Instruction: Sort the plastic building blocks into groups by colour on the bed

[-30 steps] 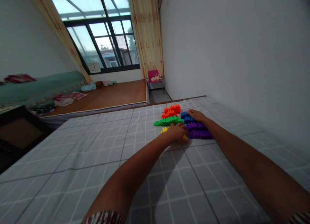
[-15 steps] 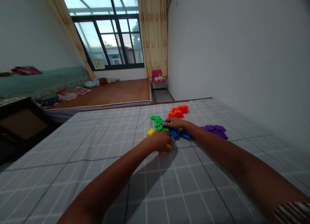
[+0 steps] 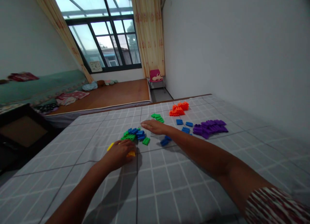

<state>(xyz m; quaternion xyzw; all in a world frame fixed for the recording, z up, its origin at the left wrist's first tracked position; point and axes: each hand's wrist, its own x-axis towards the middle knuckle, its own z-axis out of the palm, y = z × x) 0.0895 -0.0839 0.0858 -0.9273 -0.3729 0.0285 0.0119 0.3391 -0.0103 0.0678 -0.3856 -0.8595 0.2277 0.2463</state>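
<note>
My left hand lies over yellow plastic blocks, which peek out on both sides of it. Its fingers look spread over them rather than wrapped round. Just beyond it is a heap of green blocks with several blue blocks on top, and a single green block lies beside the heap. My right hand is open, fingers flat and pointing left, to the right of this heap, holding nothing. More green blocks lie behind it. Loose blue blocks lie by my right forearm.
An orange block pile stands near the far table edge, and purple blocks lie to the right. A grey checked cloth covers the table. Beyond are a low brown bed platform, a pink chair and a white wall.
Both hands have moved left, and yellow, green and blue blocks have shifted left with them. Some blue and green blocks stay behind, now apart. The view has turned slightly.
</note>
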